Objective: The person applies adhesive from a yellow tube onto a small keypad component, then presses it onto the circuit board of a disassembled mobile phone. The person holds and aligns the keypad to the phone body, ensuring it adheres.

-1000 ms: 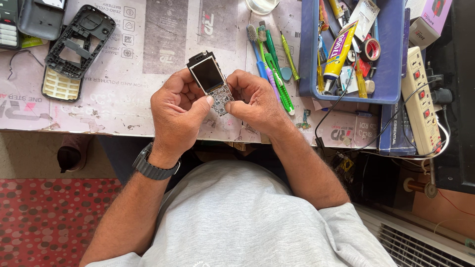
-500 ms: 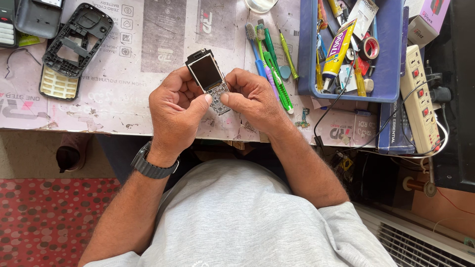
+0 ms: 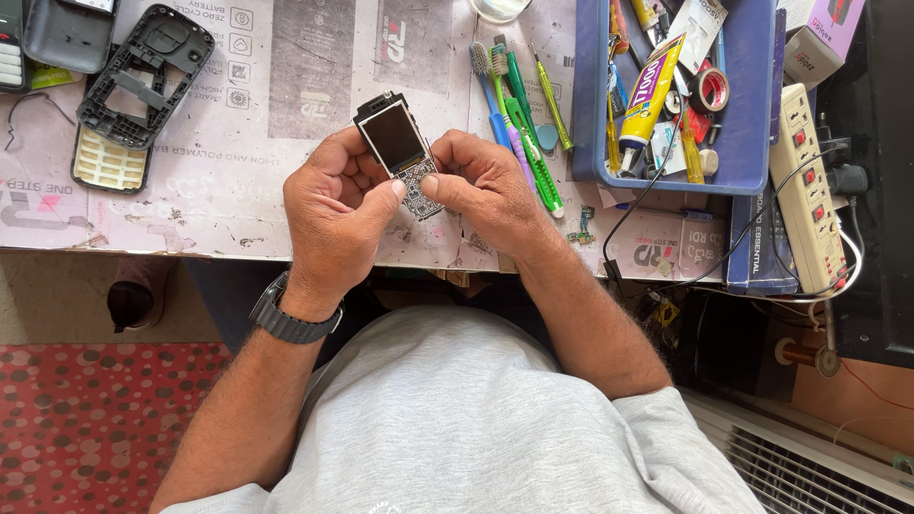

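Two hands share one small job here: my left hand (image 3: 335,211) and my right hand (image 3: 484,190) are both closed on a bare phone board (image 3: 400,154), pinching it between thumbs and fingertips just above the near edge of the worktop (image 3: 238,162). The board sits between them, a little closer to my left palm, with its long axis tilted: the dark screen end points up and away to the left, the keypad end points back toward my right thumb. My left fingers wrap the screen side; my right thumb and forefinger press on the patterned keypad end. Neither hand is clearly nearer, since both touch it.

On my left wrist is a dark watch (image 3: 290,319).

Just beyond my right hand lie toothbrushes and green-handled tools (image 3: 519,114), side by side, handles running toward me. Further right stands a blue tray (image 3: 752,114) holding a yellow glue tube (image 3: 652,86), a roll of tape (image 3: 710,89), screwdrivers and small packets, all loosely heaped. Beside the tray, at the worktop's right end, lies a white power strip (image 3: 809,186) with cables trailing off it.

Well away to my left lie a black phone frame (image 3: 143,76) overlapping a pale keypad (image 3: 107,162), with a grey back cover (image 3: 69,33) above them.
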The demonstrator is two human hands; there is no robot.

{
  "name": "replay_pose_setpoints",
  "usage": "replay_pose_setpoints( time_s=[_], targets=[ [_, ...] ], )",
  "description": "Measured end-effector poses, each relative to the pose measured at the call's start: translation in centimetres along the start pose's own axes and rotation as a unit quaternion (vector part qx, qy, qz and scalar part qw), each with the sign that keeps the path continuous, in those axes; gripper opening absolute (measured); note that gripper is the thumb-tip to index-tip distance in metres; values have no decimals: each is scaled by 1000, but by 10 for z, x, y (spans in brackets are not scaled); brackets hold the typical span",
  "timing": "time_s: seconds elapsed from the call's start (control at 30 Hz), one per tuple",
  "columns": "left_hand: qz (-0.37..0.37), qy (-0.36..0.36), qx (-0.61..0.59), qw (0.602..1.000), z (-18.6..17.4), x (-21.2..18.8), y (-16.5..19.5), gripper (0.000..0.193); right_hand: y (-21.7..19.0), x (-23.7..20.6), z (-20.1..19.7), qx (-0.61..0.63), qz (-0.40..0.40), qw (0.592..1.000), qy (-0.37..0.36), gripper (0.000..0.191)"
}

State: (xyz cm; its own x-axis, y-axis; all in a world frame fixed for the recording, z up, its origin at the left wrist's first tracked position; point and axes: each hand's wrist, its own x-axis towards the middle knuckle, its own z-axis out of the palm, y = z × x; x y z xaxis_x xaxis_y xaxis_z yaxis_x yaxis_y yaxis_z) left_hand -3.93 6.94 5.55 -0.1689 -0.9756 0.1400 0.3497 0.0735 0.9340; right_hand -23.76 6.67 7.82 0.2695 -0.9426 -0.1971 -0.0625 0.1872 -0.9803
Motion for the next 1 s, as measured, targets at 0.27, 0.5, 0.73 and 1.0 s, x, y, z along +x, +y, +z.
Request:
replay_pose_setpoints(
  time_s=[0.27,0.5,0.73,1.0],
  targets=[
    [-4,3,10,1000,1,-2,0,42,1,-3,-1,-12,-56,998,-25,18],
    [0,2,2,1000,1,-1,0,41,2,-1,-1,-12,-56,998,-22,18],
    [6,1,1,1000,2,-1,0,42,3,-2,-1,-17,-51,999,-12,18],
    [1,-3,7,1000,1,-1,0,42,5,-1,-1,2,-59,998,-21,17]
  ],
)
